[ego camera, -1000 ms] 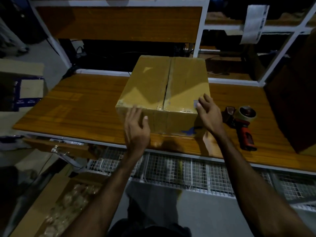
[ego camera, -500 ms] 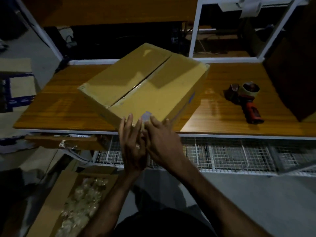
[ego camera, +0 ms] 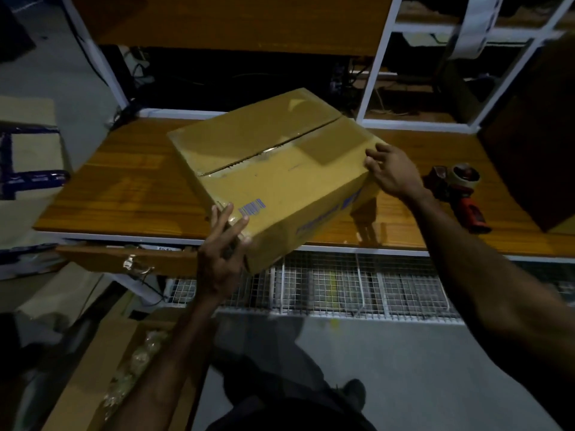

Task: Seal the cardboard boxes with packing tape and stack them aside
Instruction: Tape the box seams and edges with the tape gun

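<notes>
A closed cardboard box (ego camera: 273,178) with clear tape along its top seam lies turned at an angle on the wooden table (ego camera: 124,181). Its near corner hangs out past the table's front edge. My left hand (ego camera: 222,247) grips that near corner, fingers on the top face and thumb on the side. My right hand (ego camera: 392,169) holds the box's right corner with curled fingers. A red-handled tape dispenser (ego camera: 460,191) lies on the table just right of my right hand.
A dark box (ego camera: 535,150) stands at the table's right end. White shelf posts (ego camera: 373,73) rise behind the table, and a wire mesh shelf (ego camera: 342,284) sits under it. An open carton of packets (ego camera: 133,365) is on the floor at lower left. Stacked boxes (ego camera: 28,157) stand at far left.
The box has swung round and come toward me over the table edge. My right hand moved from the near corner to the right corner; my left hand stays at the near corner.
</notes>
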